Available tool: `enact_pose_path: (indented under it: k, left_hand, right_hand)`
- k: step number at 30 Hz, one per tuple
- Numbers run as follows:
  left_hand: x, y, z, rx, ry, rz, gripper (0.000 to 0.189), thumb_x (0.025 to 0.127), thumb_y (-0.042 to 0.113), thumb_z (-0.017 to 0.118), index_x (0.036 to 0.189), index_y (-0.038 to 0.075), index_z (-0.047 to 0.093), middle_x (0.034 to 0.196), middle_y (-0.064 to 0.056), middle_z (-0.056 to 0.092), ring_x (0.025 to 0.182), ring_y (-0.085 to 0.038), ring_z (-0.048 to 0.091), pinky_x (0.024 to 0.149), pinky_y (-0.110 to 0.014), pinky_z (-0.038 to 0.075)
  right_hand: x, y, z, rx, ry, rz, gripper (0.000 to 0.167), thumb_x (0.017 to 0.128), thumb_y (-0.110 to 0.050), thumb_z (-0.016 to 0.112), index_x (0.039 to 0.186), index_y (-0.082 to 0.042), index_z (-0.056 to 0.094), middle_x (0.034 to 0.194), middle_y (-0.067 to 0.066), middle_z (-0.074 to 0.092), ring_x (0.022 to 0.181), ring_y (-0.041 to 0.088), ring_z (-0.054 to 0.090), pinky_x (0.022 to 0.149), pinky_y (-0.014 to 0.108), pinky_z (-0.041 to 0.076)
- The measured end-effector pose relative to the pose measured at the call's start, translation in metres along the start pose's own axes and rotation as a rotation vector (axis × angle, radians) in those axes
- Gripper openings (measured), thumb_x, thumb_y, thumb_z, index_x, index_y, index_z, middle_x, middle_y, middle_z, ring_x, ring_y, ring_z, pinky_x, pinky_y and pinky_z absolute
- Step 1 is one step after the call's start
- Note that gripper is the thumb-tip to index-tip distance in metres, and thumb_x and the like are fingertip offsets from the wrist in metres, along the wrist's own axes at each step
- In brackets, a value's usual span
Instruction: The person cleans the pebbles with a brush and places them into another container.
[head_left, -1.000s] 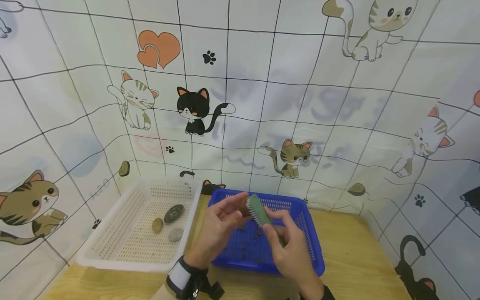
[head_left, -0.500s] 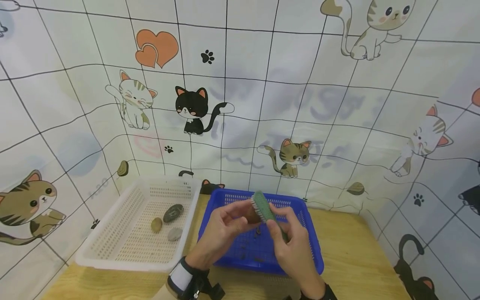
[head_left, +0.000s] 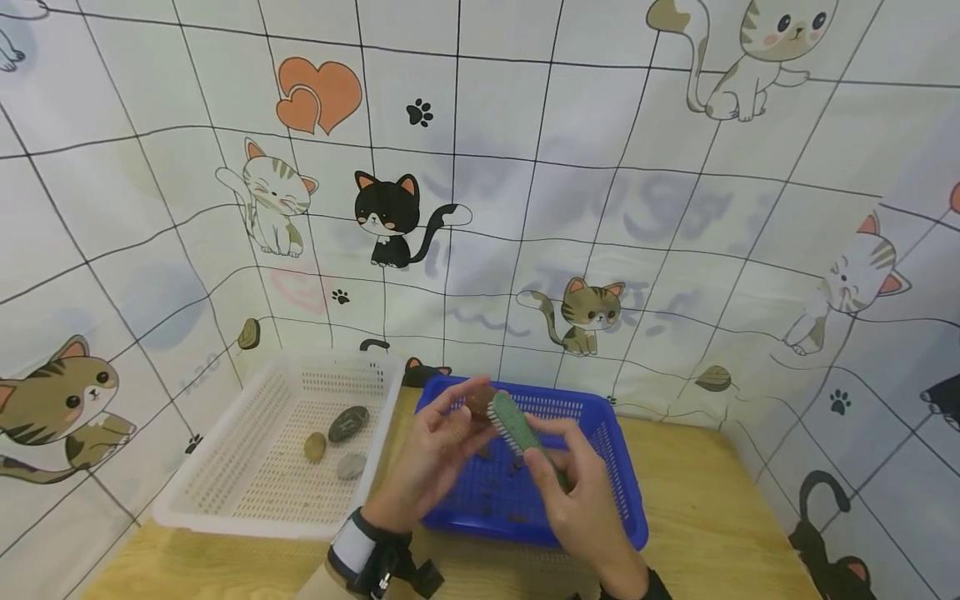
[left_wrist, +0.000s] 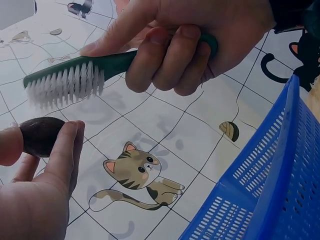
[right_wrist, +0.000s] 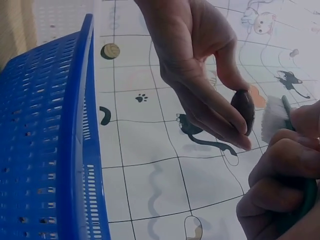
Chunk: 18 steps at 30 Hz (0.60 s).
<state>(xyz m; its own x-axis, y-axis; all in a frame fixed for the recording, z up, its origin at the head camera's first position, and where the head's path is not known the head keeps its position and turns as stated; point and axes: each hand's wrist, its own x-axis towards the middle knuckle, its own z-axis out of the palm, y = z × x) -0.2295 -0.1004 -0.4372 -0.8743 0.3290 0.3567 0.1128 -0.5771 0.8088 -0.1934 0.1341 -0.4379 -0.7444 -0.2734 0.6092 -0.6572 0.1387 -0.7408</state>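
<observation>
My left hand (head_left: 431,454) pinches a smooth dark brown stone (left_wrist: 41,136) between thumb and fingers. My right hand (head_left: 581,487) grips a green scrubbing brush (head_left: 519,423) by its handle, the thumb lying along its back. White bristles (left_wrist: 65,86) face the stone; a small gap separates them in both wrist views. Both hands are over the blue plastic basket (head_left: 633,500), which has small dark bits on its floor. In the right wrist view, the stone (right_wrist: 243,111) shows edge-on beyond the left fingertips.
To the left stands a white perforated basket (head_left: 168,512) holding a dark stone (head_left: 348,424), a yellowish stone (head_left: 315,448) and a pale grey stone (head_left: 351,467). Both baskets stand on a wooden table (head_left: 697,517), before a cat-patterned sheet (head_left: 495,208).
The brush first moved up and right, then came back left and down. My left hand has turned, leaving more of the brown stone showing. The baskets stay put.
</observation>
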Motion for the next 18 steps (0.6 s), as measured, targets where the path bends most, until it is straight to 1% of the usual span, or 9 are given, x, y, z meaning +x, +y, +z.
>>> enact_pose_path:
  k: [3, 5, 8, 10, 13, 14, 16, 18]
  left_hand:
    - [0.000, 0.003, -0.001, -0.041, 0.035, -0.014, 0.043, 0.125, 0.016, 0.054, 0.167, 0.009, 0.056, 0.154, -0.004, 0.067, 0.137, -0.018, 0.077, 0.131, -0.041, 0.057]
    - [-0.001, 0.004, -0.001, -0.055, 0.058, -0.021, 0.042, 0.125, 0.020, 0.054, 0.166, 0.009, 0.057, 0.154, -0.005, 0.068, 0.138, -0.019, 0.077, 0.131, -0.041, 0.057]
    - [-0.001, 0.007, -0.003, -0.053, 0.071, -0.025, 0.045, 0.126, 0.022, 0.052, 0.168, 0.004, 0.051, 0.154, -0.008, 0.070, 0.141, -0.022, 0.076, 0.131, -0.040, 0.056]
    - [-0.001, 0.009, -0.006, -0.046, 0.070, -0.028, 0.047, 0.127, 0.022, 0.051, 0.169, 0.003, 0.047, 0.152, -0.007, 0.071, 0.142, -0.023, 0.077, 0.131, -0.039, 0.056]
    - [0.000, 0.015, -0.012, -0.013, 0.081, -0.032, 0.044, 0.127, 0.022, 0.052, 0.167, 0.004, 0.047, 0.149, -0.004, 0.074, 0.142, -0.023, 0.077, 0.130, -0.039, 0.057]
    - [0.000, 0.017, -0.015, -0.001, 0.094, -0.031, 0.043, 0.126, 0.021, 0.053, 0.166, 0.005, 0.049, 0.147, -0.003, 0.075, 0.141, -0.023, 0.078, 0.129, -0.039, 0.058]
    - [-0.001, 0.023, -0.020, 0.042, 0.123, -0.029, 0.044, 0.126, 0.019, 0.055, 0.166, 0.003, 0.048, 0.142, -0.003, 0.078, 0.139, -0.023, 0.079, 0.128, -0.039, 0.059]
    - [-0.003, 0.029, -0.026, 0.090, 0.167, -0.031, 0.045, 0.125, 0.018, 0.057, 0.165, 0.001, 0.049, 0.138, -0.004, 0.079, 0.136, -0.022, 0.080, 0.126, -0.040, 0.060]
  right_hand:
    - [0.001, 0.000, -0.003, 0.005, 0.025, 0.018, 0.040, 0.119, 0.002, 0.059, 0.157, -0.008, 0.059, 0.059, -0.007, 0.045, 0.045, -0.012, 0.032, 0.035, 0.011, 0.032]
    - [0.001, 0.001, -0.007, -0.006, 0.039, 0.014, 0.039, 0.119, 0.002, 0.059, 0.157, -0.006, 0.059, 0.062, -0.010, 0.046, 0.045, -0.011, 0.032, 0.035, 0.013, 0.032]
    - [0.002, 0.002, -0.011, -0.024, 0.055, 0.002, 0.039, 0.119, 0.003, 0.058, 0.157, -0.006, 0.059, 0.063, -0.013, 0.042, 0.047, -0.011, 0.030, 0.036, 0.013, 0.030]
    - [0.003, 0.002, -0.013, -0.028, 0.065, -0.010, 0.040, 0.118, 0.003, 0.058, 0.157, -0.006, 0.060, 0.061, -0.010, 0.040, 0.049, -0.012, 0.029, 0.036, 0.015, 0.029]
    - [0.004, 0.000, -0.015, -0.016, 0.077, -0.016, 0.041, 0.118, 0.004, 0.059, 0.158, -0.007, 0.061, 0.058, -0.003, 0.037, 0.051, -0.014, 0.028, 0.037, 0.015, 0.027]
    - [0.004, 0.000, -0.015, -0.011, 0.077, -0.015, 0.042, 0.118, 0.004, 0.059, 0.158, -0.008, 0.061, 0.058, 0.000, 0.037, 0.051, -0.015, 0.027, 0.037, 0.015, 0.026]
    - [0.005, 0.000, -0.016, -0.010, 0.071, -0.014, 0.043, 0.118, 0.004, 0.059, 0.159, -0.008, 0.061, 0.057, 0.004, 0.035, 0.051, -0.016, 0.026, 0.037, 0.013, 0.026]
    - [0.005, -0.001, -0.017, -0.011, 0.062, -0.003, 0.043, 0.118, 0.003, 0.060, 0.159, -0.010, 0.061, 0.057, 0.005, 0.035, 0.051, -0.016, 0.025, 0.038, 0.012, 0.026]
